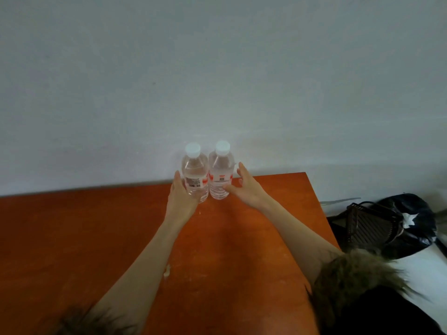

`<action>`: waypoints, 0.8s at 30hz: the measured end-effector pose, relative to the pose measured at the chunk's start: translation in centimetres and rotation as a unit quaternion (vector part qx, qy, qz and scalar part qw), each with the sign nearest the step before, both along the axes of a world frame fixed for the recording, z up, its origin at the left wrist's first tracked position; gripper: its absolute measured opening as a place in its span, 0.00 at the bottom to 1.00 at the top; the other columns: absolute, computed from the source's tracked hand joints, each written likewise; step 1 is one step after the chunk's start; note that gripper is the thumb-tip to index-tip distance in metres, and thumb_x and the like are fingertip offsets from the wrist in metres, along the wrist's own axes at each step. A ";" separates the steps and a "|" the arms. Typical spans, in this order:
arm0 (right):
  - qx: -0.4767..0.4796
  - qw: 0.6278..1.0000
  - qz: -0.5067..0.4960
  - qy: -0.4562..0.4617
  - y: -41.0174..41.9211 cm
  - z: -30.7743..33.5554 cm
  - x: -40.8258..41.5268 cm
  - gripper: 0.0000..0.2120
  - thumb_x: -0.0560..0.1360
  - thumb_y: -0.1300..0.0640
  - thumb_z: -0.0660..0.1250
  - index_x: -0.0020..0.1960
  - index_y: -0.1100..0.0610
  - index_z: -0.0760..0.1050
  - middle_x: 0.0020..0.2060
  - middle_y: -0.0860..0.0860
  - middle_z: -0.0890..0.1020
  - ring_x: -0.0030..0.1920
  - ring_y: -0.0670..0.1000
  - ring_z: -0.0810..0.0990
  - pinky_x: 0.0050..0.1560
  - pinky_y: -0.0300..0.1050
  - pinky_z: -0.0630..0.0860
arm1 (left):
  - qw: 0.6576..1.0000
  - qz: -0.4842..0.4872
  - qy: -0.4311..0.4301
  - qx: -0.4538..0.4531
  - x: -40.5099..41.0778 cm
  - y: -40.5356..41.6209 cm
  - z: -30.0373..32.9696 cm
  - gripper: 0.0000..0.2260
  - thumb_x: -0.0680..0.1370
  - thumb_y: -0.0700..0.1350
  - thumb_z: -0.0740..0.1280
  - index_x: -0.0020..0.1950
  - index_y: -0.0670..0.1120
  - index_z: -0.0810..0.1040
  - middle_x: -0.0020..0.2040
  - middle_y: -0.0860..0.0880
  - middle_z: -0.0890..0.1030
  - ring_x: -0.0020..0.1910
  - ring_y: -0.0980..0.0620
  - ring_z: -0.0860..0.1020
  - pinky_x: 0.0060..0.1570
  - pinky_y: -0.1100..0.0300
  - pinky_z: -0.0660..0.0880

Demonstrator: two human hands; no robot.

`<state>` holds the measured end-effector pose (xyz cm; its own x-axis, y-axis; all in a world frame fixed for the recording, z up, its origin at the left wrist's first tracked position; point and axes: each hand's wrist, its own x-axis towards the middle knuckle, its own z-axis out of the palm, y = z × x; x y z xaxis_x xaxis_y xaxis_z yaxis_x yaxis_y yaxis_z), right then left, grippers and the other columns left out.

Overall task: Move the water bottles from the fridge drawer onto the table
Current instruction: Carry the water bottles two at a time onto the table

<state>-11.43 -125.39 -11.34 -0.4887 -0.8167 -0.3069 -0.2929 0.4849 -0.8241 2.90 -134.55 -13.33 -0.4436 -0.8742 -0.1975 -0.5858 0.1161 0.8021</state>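
Orange-brown surface (96, 238) fills the lower view, backed by a pale wall (217, 68). Nearest are fur-trimmed sleeves (350, 274), with bare forearms reaching toward the far edge. Beyond them, the left hand (180, 198) wraps the left water bottle (194, 175), its fingers curled around the labelled lower part. The right hand (244, 187) holds the right water bottle (220, 172), thumb on the front, fingers round its far side. Both bottles stand upright, side by side and touching, near the far edge by the wall. Off the right edge lies a dark bag (372, 226).
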 end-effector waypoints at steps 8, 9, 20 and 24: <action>-0.011 0.998 -0.022 0.058 7.2 2.8 0.4 0.29 0.76 0.48 0.63 0.73 0.54 0.58 0.70 0.52 0.67 0.66 0.53 0.69 0.62 0.46 0.68 | 0.993 -0.059 0.042 -0.093 0.9 7.3 3.1 0.14 0.77 0.44 0.64 0.62 0.44 0.70 0.58 0.47 0.77 0.49 0.54 0.74 0.50 0.57 0.73; -0.019 0.997 -0.029 0.067 8.6 3.4 0.5 0.27 0.76 0.49 0.62 0.72 0.54 0.60 0.68 0.52 0.70 0.65 0.52 0.71 0.60 0.44 0.68 | 0.989 -0.093 0.047 -0.103 0.4 8.3 3.9 0.15 0.77 0.45 0.64 0.63 0.44 0.70 0.58 0.47 0.76 0.50 0.54 0.74 0.51 0.58 0.72; -0.058 0.968 -0.201 0.139 37.9 9.7 2.1 0.20 0.77 0.51 0.61 0.68 0.53 0.66 0.59 0.50 0.77 0.57 0.48 0.76 0.55 0.40 0.71 | 0.902 -0.376 0.070 -0.201 -5.8 30.3 10.6 0.10 0.77 0.44 0.63 0.58 0.45 0.76 0.54 0.47 0.78 0.51 0.53 0.76 0.51 0.64 0.68; -0.043 0.937 -0.305 0.162 54.0 10.7 5.1 0.19 0.77 0.53 0.62 0.67 0.54 0.67 0.58 0.50 0.77 0.51 0.44 0.74 0.53 0.36 0.69 | 0.854 -0.477 0.086 -0.191 -6.3 44.0 11.2 0.10 0.78 0.43 0.62 0.58 0.44 0.75 0.54 0.47 0.78 0.51 0.51 0.76 0.50 0.64 0.68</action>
